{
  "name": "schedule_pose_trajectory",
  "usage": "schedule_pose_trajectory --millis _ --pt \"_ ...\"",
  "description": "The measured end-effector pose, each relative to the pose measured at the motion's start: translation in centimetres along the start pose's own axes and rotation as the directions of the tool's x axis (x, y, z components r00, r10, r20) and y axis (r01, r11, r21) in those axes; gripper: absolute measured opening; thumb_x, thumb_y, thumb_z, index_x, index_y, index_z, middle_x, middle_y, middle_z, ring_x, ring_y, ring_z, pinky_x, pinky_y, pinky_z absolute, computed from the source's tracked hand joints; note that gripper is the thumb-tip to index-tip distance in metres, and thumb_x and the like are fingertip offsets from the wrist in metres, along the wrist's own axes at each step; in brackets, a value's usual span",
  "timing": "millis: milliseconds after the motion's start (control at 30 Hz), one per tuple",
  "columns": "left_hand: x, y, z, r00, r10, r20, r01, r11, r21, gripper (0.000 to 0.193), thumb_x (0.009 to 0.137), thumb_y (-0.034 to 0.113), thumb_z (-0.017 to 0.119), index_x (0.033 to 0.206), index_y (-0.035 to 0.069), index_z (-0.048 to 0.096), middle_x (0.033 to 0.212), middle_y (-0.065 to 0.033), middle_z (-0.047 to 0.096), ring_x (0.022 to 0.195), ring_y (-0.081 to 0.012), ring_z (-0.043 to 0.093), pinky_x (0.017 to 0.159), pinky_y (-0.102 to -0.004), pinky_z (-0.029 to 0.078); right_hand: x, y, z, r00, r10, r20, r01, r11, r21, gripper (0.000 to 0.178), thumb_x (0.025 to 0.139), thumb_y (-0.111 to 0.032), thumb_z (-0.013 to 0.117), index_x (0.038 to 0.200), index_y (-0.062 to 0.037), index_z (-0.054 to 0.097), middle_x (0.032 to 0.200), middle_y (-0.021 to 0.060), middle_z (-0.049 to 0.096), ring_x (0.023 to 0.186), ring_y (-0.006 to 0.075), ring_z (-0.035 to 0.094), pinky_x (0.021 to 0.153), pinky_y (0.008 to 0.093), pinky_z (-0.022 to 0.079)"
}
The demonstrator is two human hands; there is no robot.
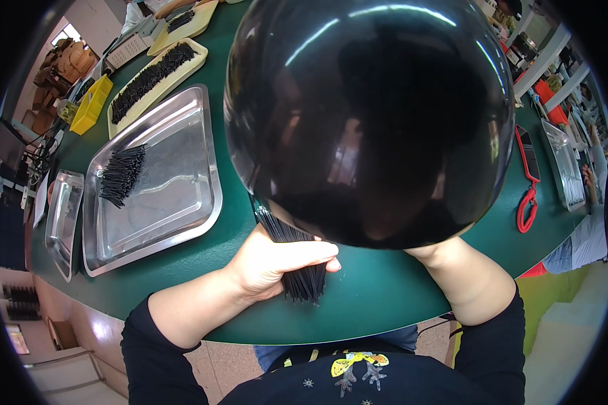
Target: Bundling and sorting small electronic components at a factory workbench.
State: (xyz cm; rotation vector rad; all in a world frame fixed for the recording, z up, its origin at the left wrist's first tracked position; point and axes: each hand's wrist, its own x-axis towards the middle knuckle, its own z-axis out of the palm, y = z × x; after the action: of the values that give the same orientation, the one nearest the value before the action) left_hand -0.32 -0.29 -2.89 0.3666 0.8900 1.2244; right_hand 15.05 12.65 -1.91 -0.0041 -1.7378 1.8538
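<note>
My left hand (271,263) is closed around a bundle of thin black wires (305,283), its thumb lying across them. The bundle's lower ends point toward me at the table's near edge, and its upper ends show pale tips. A large glossy black dome (371,135) fills the middle of the view, above the table. Only the wrist of my right hand (434,251) shows at the dome's lower edge; its fingers are hidden behind the dome, so what they touch is out of sight.
On the green table (371,304), a metal tray (175,202) at left holds more black wires (123,174). A smaller metal tray (64,223) lies beside it. Beyond are a cream tray (199,62) of wires and a yellow bin (91,106). Right: a red-cased phone (528,155) and another metal tray (562,158).
</note>
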Motion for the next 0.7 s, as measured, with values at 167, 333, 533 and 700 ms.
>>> schedule_pose_trajectory --millis 167,333,533,700 --pt "-0.2 0.2 0.2 0.996 -0.067 0.058 0.073 0.991 -0.110 0.011 0.076 0.001 0.061 0.084 -0.005 0.062 0.075 -0.0140 0.063 0.069 -0.0186 0.063 0.065 -0.0258 0.052 -1.0 2.5 -0.2 0.944 0.328 -0.028 -0.281 0.846 0.453 0.015 0.079 0.000 0.045 0.079 0.0121 0.055 0.072 0.0178 0.059 0.073 0.0217 0.060 0.070 0.0330 0.050" --pt "-0.1 0.7 0.8 0.993 -0.050 0.107 0.057 0.996 -0.073 0.014 0.078 0.002 0.059 0.089 -0.006 0.060 0.078 -0.0149 0.063 0.070 -0.0189 0.063 0.066 -0.0265 0.052 0.4 0.0 0.4 0.912 0.407 0.058 -0.354 0.848 -0.394 0.010 0.078 -0.004 0.052 0.075 0.0035 0.058 0.069 0.0085 0.058 0.068 0.0133 0.057 0.063 0.0265 0.046" --pt "0.0 0.2 0.2 0.991 0.069 0.114 -0.082 0.990 0.114 0.010 0.077 0.003 0.060 0.082 -0.006 0.061 0.072 -0.0130 0.063 0.063 -0.0176 0.062 0.063 -0.0258 0.051 -0.2 0.8 0.6 0.966 0.255 -0.029 -0.158 0.677 0.719 0.021 0.078 0.000 0.050 0.099 0.0018 0.051 0.087 0.0132 0.057 0.072 0.0177 0.058 0.062 0.0279 0.047" --pt "0.1 0.7 2.3 0.994 0.004 0.107 -0.019 0.991 0.133 0.010 0.077 0.002 0.060 0.081 -0.006 0.061 0.070 -0.0123 0.062 0.062 -0.0162 0.062 0.061 -0.0244 0.051 0.2 -3.8 2.0 0.962 0.251 -0.108 -0.262 0.958 -0.113 0.018 0.075 -0.004 0.055 0.092 0.0030 0.055 0.082 0.0100 0.058 0.075 0.0120 0.058 0.063 0.0265 0.047"
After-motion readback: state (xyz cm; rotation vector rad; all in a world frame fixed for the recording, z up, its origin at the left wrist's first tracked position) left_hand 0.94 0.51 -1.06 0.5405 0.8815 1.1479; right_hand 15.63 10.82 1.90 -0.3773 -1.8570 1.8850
